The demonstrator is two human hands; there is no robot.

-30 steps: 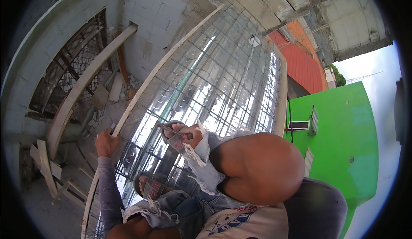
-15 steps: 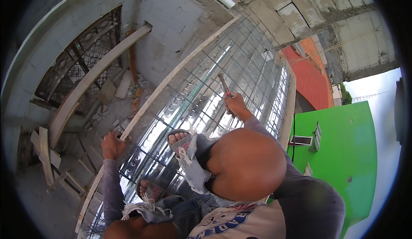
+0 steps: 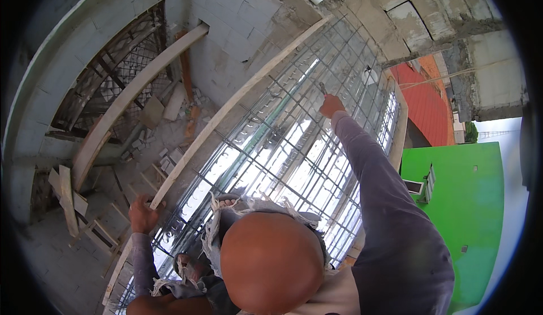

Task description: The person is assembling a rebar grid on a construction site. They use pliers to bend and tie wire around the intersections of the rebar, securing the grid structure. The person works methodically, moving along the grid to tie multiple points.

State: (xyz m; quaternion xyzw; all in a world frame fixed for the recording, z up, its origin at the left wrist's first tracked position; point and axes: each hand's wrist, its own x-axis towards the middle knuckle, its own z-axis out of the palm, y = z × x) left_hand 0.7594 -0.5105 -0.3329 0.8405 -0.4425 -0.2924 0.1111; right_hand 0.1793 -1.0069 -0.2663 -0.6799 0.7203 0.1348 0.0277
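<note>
- Metal hand tool (image 3: 323, 88), its tip jutting from the right hand (image 3: 332, 106), whose fingers are closed around it at the mesh's far part.
- That arm has just stretched farther out, past the knee (image 3: 274, 261), bringing the tool to more distant bar crossings.
- Left hand (image 3: 144, 213) clasps the timber edging (image 3: 226, 107) at the near left, probably for support.
- Dark wire mesh (image 3: 308, 161) covers shiny ribbed sheeting (image 3: 218, 165), with a green strip (image 3: 266, 121) running lengthwise.
- Left, past the edging: grey block walls (image 3: 226, 29), a long plank (image 3: 127, 97), rubble (image 3: 169, 159).
- Right: a red roof (image 3: 421, 106), far; a bright green wall (image 3: 466, 213), nearer.
</note>
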